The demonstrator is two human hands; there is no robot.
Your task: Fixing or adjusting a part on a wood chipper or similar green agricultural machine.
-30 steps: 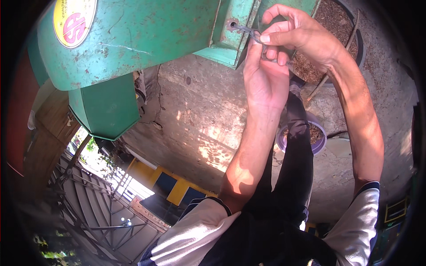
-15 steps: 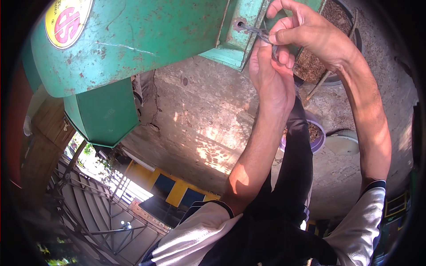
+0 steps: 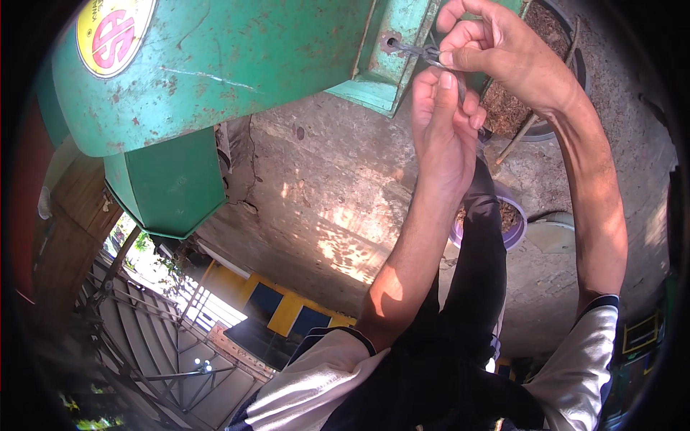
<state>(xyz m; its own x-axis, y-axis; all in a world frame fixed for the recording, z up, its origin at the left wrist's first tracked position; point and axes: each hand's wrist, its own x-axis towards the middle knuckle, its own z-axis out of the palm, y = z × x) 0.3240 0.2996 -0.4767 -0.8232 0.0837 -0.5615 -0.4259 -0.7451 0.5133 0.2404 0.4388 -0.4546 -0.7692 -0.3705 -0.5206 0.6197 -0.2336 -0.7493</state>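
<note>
A grey, twisted strip of cord or rubber (image 3: pixel 411 49) runs out of a round hole in the green metal flange (image 3: pixel 384 68). My right hand (image 3: pixel 507 61) pinches the strip between thumb and forefinger, close to the flange's edge. Just below it, my left hand (image 3: pixel 444 126) is closed with the thumb up, and a loose end of the strip hangs by its fingers. How firmly the left fingers grip that end is partly hidden. The flange belongs to a large, scuffed green metal machine housing (image 3: pixel 237 57) with a round yellow and red sticker.
A green chute (image 3: pixel 169 179) juts down from the housing. On the concrete floor (image 3: pixel 316 165) stand a dark tub of brown shavings (image 3: pixel 503 108) with a stick (image 3: pixel 516 140) across it, and a purple-rimmed bucket (image 3: pixel 516 233) beside my leg. A pale lid (image 3: pixel 553 233) lies near the bucket.
My left hand has dropped slightly away from the right, and its thumb has come off the twist. The right hand still pinches the strip, having barely moved.
</note>
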